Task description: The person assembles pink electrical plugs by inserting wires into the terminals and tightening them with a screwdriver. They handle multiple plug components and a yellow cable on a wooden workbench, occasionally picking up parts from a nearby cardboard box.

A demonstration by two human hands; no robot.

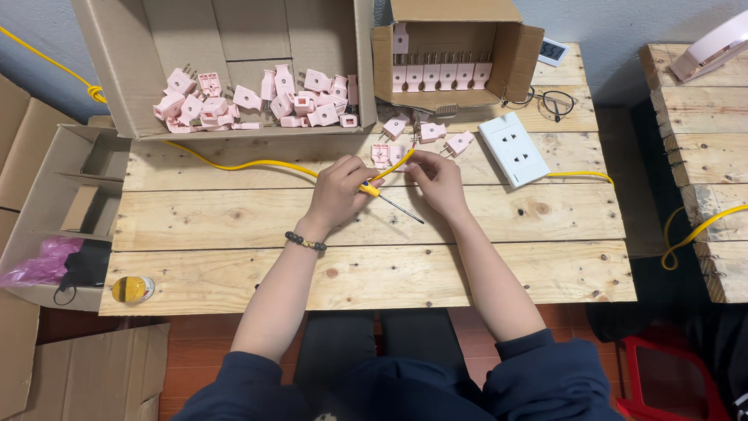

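Dark blue sleeves [538, 374] closest to the lens, forearms stretched out over a rough wooden table [234, 218]. Only one view, from the head looking down.

Left hand [336, 191], beaded bracelet [305, 242] at the wrist, curled shut around a yellow-handled screwdriver [389, 201], shaft sticking out down-right across the planks. Right hand [438, 179] pinched closed on the end of a yellow cable [257, 164], right at the table's middle near the far edge; can't tell for sure whether a pink plug is also tucked between the fingers.

Progress-wise, looks like early-to-middle going: big cardboard box [125, 70] at the back holding a loose heap of pink plug parts [257, 101], smaller box [456, 54] with a neat row of pink plugs [440, 76] stood up inside, probably the finished lot. Handful of loose plugs [425, 132] lying just past the hands, so plenty left by the look of it.

Also around: white socket plate [514, 148] beside the right hand, glasses [555, 101] behind it, yellow tape roll [132, 289] near the left corner.
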